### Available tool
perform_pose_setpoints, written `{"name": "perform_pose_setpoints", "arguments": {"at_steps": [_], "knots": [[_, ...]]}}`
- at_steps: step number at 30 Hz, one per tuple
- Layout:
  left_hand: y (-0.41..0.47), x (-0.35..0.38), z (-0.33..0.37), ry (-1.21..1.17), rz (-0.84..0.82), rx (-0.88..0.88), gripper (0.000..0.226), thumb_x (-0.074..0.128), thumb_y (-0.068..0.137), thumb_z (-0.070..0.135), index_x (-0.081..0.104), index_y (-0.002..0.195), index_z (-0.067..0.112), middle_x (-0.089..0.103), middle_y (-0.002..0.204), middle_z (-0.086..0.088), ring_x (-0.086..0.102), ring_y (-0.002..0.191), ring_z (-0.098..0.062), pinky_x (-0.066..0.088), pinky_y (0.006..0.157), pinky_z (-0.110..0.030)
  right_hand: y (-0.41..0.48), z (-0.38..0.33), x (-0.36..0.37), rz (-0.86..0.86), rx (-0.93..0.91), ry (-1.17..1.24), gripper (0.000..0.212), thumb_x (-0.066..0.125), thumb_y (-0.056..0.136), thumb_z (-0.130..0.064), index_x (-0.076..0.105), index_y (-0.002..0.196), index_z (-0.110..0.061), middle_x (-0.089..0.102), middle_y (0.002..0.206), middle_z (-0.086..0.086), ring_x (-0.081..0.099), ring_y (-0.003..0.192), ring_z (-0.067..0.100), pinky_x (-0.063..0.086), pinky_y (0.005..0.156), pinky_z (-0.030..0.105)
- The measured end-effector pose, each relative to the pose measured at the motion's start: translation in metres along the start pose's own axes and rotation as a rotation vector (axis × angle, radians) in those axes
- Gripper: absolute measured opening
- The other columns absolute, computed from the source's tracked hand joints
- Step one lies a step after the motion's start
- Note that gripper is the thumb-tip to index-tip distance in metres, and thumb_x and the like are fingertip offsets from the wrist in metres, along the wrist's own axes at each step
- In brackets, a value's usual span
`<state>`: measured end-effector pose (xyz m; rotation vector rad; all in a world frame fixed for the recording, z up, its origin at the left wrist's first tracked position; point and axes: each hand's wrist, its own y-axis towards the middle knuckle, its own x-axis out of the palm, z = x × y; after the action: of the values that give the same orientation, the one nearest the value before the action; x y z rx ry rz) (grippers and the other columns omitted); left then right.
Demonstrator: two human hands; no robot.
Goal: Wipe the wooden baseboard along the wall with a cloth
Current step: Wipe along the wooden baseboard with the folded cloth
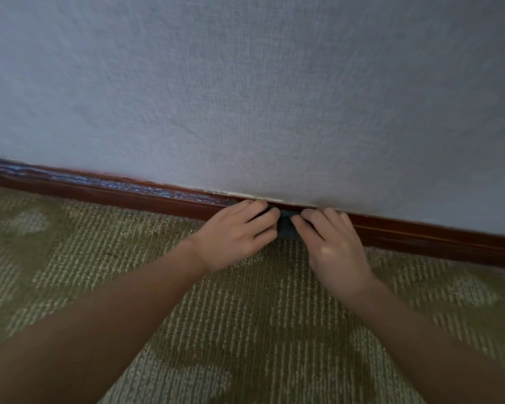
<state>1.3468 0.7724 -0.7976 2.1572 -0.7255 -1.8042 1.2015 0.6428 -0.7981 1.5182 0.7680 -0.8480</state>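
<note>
A dark red-brown wooden baseboard [129, 193] runs along the foot of the wall, from upper left down to the right edge. A small dark blue-grey cloth [286, 225] is pressed against the baseboard in the middle of the view, mostly hidden by my fingers. My left hand [233, 237] grips the cloth's left side, fingers curled over it against the wood. My right hand [333, 243] holds the cloth's right side, fingertips touching the baseboard's top. Pale dusty streaks show on the baseboard to the left of my hands.
A grey textured wall [260, 97] fills the upper half. Green-beige patterned carpet [245, 330] covers the floor below the baseboard. My two bare forearms reach in from the bottom corners.
</note>
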Motion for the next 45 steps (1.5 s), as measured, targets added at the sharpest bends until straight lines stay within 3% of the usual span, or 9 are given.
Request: {"name": "perform_pose_setpoints", "arguments": {"at_steps": [5,10,16,20,26,31,35,41,45], "knots": [[0.023,0.009,0.022,-0.086,0.054,-0.057,0.018,0.054,0.086,-0.001,0.071,0.093,-0.005,0.069,0.093,-0.017,0.066,0.084,-0.027,0.053,0.076,-0.034,-0.016,0.028,-0.018,-0.049,-0.037,-0.059,0.029,0.041,0.086,0.004,0.068,0.095,0.009,0.066,0.090,0.021,0.043,0.082,0.028,0.031,0.067,0.034],[0.019,0.001,0.013,-0.099,-0.021,-0.029,0.018,0.055,0.085,-0.003,0.070,0.094,-0.007,0.069,0.091,-0.018,0.066,0.079,-0.027,0.054,0.071,-0.032,-0.012,0.012,-0.010,-0.011,0.098,0.014,0.032,0.040,0.080,0.005,0.067,0.095,0.010,0.066,0.089,0.021,0.043,0.084,0.028,0.031,0.067,0.035],[0.005,-0.010,0.006,-0.009,-0.081,-0.041,0.025,0.046,0.090,-0.001,0.070,0.090,-0.008,0.068,0.088,-0.019,0.064,0.078,-0.031,0.052,0.070,-0.039,0.003,-0.002,-0.007,-0.035,0.018,0.015,0.032,0.039,0.082,0.000,0.067,0.094,0.008,0.065,0.087,0.019,0.057,0.080,0.031,0.036,0.067,0.036],[0.018,-0.005,0.021,-0.013,-0.023,-0.076,0.023,0.049,0.089,0.000,0.071,0.085,-0.006,0.069,0.090,-0.018,0.061,0.081,-0.030,0.050,0.066,-0.036,-0.008,0.006,-0.015,-0.057,0.055,-0.014,0.036,0.037,0.080,-0.001,0.068,0.096,0.007,0.065,0.091,0.021,0.042,0.086,0.030,0.034,0.068,0.037],[0.024,-0.004,0.020,-0.038,-0.024,-0.020,0.021,0.051,0.088,0.000,0.072,0.087,-0.003,0.069,0.087,-0.013,0.066,0.076,-0.028,0.055,0.066,-0.034,-0.007,-0.005,-0.019,-0.078,0.193,0.009,0.041,0.033,0.073,0.002,0.067,0.095,0.009,0.063,0.089,0.024,0.060,0.075,0.041,0.053,0.056,0.039],[-0.002,-0.014,0.005,0.005,-0.073,-0.030,0.021,0.051,0.086,-0.003,0.071,0.093,-0.007,0.069,0.089,-0.016,0.066,0.078,-0.030,0.056,0.067,-0.035,0.008,-0.017,-0.022,-0.167,0.106,0.018,0.031,0.060,0.066,0.013,0.066,0.096,0.010,0.062,0.086,0.025,0.061,0.075,0.039,0.049,0.053,0.035],[0.001,-0.011,0.012,0.025,-0.054,-0.067,0.022,0.050,0.087,-0.003,0.069,0.095,-0.008,0.069,0.091,-0.018,0.065,0.078,-0.031,0.055,0.068,-0.036,0.006,-0.005,-0.032,-0.261,0.049,-0.043,0.050,0.077,0.049,0.013,0.067,0.098,0.008,0.061,0.081,0.024,0.061,0.072,0.036,0.049,0.057,0.034],[0.012,0.000,0.012,-0.006,0.018,-0.007,0.025,0.048,0.090,0.002,0.072,0.085,0.001,0.068,0.086,-0.010,0.063,0.073,-0.026,0.051,0.070,-0.034,0.002,0.007,-0.028,-0.231,-0.038,-0.086,0.034,0.040,0.074,0.000,0.069,0.089,0.008,0.062,0.077,0.020,0.062,0.066,0.031,0.048,0.055,0.031],[-0.002,-0.002,0.004,0.027,-0.006,-0.002,0.029,0.045,0.092,0.005,0.073,0.085,0.003,0.068,0.087,-0.008,0.055,0.079,-0.025,0.048,0.074,-0.033,0.005,-0.008,-0.011,-0.189,-0.026,-0.046,0.022,0.053,0.070,0.006,0.069,0.085,0.008,0.062,0.073,0.019,0.060,0.061,0.030,0.047,0.051,0.030]]}}
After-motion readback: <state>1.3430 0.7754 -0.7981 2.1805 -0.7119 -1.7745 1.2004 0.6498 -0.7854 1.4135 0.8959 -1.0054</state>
